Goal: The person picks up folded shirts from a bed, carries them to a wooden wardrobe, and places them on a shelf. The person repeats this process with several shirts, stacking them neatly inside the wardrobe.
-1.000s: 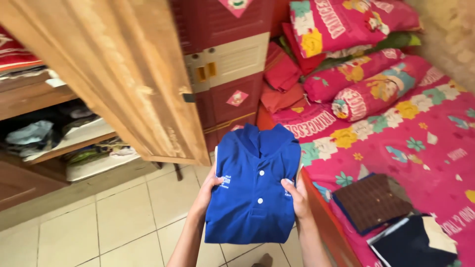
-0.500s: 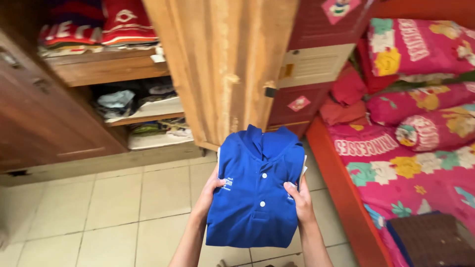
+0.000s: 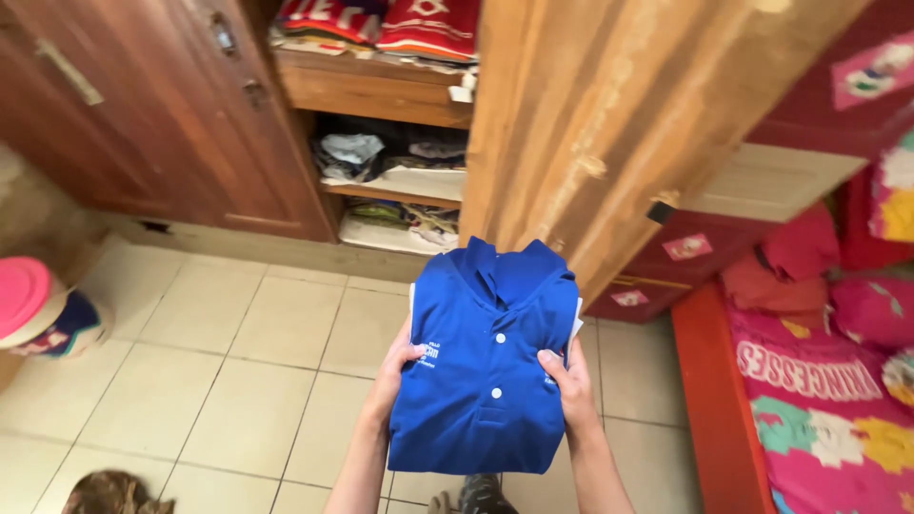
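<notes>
So, going left to right across the room:

Far left: round pink-topped container with a dark patterned side [image 3: 33, 309] sitting at the edge of the pale tiled floor [image 3: 190, 381], well apart from the hands.

Wardrobe: dark reddish-brown wooden wardrobe door [image 3: 162, 105], shut, with a brass handle. Just right of it are open wooden shelves [image 3: 381, 95] with folded red clothes on top and a messy mix of grey and white fabric on the lower ones.

Left hand: left hand [image 3: 392, 366] is curled round the left edge of the folded bright blue polo shirt with white buttons [image 3: 486, 357], thumb on the front, fingers hidden behind it.

Shirt: held up in mid-air over the floor, between both hands, collar pointing at the shelves. Neatly folded, placket facing up.

Right hand: right hand [image 3: 568, 381] grips the right edge the same way, thumb pressed on top, rest tucked underneath.

Open door: light scuffed wooden wardrobe door [image 3: 609, 124] swung open behind the shirt.

Right side: dark red plastic drawer cabinet with stickers [image 3: 762, 190], then a bed with a pink flowery sheet and red frame [image 3: 819, 400].
</notes>
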